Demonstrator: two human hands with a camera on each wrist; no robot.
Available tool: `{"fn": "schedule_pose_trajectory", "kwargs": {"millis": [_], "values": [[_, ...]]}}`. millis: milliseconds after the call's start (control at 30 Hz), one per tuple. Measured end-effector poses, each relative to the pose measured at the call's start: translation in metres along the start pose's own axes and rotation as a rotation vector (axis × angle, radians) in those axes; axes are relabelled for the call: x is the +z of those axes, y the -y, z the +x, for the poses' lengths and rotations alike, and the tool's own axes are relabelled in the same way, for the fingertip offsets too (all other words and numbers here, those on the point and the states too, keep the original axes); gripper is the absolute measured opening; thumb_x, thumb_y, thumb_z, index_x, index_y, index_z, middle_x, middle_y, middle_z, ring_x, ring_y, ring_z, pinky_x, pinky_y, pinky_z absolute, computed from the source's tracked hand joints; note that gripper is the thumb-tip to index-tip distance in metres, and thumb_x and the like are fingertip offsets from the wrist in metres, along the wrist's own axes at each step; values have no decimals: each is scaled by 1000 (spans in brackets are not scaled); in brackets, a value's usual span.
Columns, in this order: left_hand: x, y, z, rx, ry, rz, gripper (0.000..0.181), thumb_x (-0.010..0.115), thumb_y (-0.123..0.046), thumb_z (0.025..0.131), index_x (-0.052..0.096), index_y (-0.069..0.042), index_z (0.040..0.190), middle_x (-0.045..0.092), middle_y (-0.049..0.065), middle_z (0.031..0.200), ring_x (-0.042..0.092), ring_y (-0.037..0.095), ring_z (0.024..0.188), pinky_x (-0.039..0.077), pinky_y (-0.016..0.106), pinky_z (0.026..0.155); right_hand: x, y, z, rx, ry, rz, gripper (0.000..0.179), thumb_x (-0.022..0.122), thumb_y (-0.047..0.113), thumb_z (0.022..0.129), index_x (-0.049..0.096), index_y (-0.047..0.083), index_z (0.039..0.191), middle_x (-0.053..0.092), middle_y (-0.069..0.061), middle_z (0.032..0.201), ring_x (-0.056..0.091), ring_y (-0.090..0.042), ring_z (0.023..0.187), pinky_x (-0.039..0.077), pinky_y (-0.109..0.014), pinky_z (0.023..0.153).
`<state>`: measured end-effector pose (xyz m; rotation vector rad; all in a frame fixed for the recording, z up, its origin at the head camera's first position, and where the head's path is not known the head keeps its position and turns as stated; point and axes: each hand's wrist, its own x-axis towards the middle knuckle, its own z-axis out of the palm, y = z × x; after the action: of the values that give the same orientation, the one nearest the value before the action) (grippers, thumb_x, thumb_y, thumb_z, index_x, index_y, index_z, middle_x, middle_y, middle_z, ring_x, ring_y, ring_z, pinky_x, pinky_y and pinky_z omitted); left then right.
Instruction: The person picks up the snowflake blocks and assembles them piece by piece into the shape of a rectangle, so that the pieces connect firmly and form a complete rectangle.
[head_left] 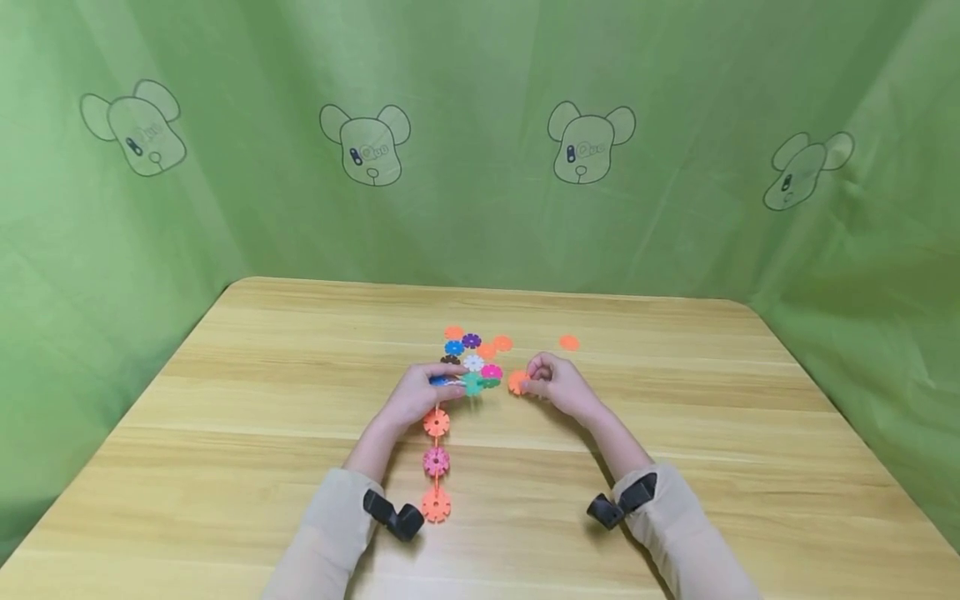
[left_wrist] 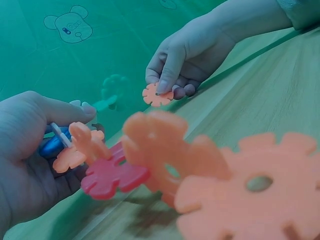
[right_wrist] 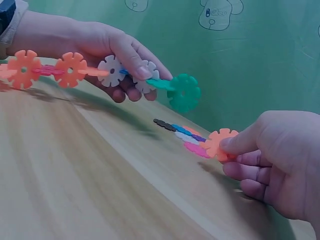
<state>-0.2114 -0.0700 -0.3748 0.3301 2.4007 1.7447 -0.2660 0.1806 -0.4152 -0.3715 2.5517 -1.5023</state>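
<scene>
On a pale wooden table, in front of a green curtain printed with outlined bear heads, a person worked with a chain of notched plastic discs. The left hand gripped the chain near its far end, thumb on one side and fingers curled on the other. From there the chain ran back toward the person, with orange and pink discs slotted crosswise into one another; in the grip were white and blue ones, and two joined green discs stuck out past the fingertips. The right hand pinched a single orange disc between thumb and fingers, near the green end but apart from it. Just beyond the hands lay a loose cluster of flat discs: purple, blue, dark, white, pink and several orange. One more orange disc lay off by itself to the right. Beige sleeves covered both forearms, and a black device was worn at each wrist.
</scene>
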Motion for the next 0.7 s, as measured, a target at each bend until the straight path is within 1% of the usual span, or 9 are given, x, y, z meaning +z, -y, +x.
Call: {"fn": "schedule_pose_trajectory", "kwargs": {"millis": [100,167,233,333,467,567,700], "values": [[1,16,11,-2,-15,-9,32,68,-9,83,65,-2,114,57,15,122,53,21,95,46,27,73,1,2,-3,13,20,29,14,64,6,85,52,1,91,58,-7,72,55,-17,63,44,-25,53],[3,27,17,0,-26,-2,32,69,-12,82,66,-5,113,58,12,122,53,20,98,45,26,74,2,4,-5,35,44,87,14,63,5,86,51,-1,92,60,-10,73,59,-19,64,48,-26,55],[4,38,23,3,-37,3,32,70,-14,81,68,-8,112,58,10,121,53,21,100,46,27,75,3,5,-7,43,69,149,14,60,2,87,49,-4,93,62,-13,74,61,-19,64,51,-27,56],[4,38,23,9,-44,19,30,70,-14,81,68,-11,111,59,8,120,53,21,102,47,29,78,5,7,-9,41,96,231,14,57,0,89,46,-6,95,63,-16,75,62,-20,63,54,-29,57],[5,38,22,8,-47,24,30,70,-14,81,69,-11,111,59,8,120,53,23,104,47,31,81,8,10,-9,34,108,279,18,56,2,90,43,-7,99,64,-19,78,61,-19,61,54,-30,58],[5,37,22,10,-46,23,30,70,-14,81,68,-10,111,59,9,120,53,21,102,47,29,79,9,12,-9,39,96,301,21,56,3,90,42,-8,103,63,-18,78,60,-18,61,54,-29,58],[5,36,22,7,-44,15,30,70,-13,81,68,-9,111,59,9,119,55,19,94,48,27,74,10,14,-10,43,66,328,30,56,1,90,42,-11,113,64,-16,78,61,-17,62,54,-28,59]]}}
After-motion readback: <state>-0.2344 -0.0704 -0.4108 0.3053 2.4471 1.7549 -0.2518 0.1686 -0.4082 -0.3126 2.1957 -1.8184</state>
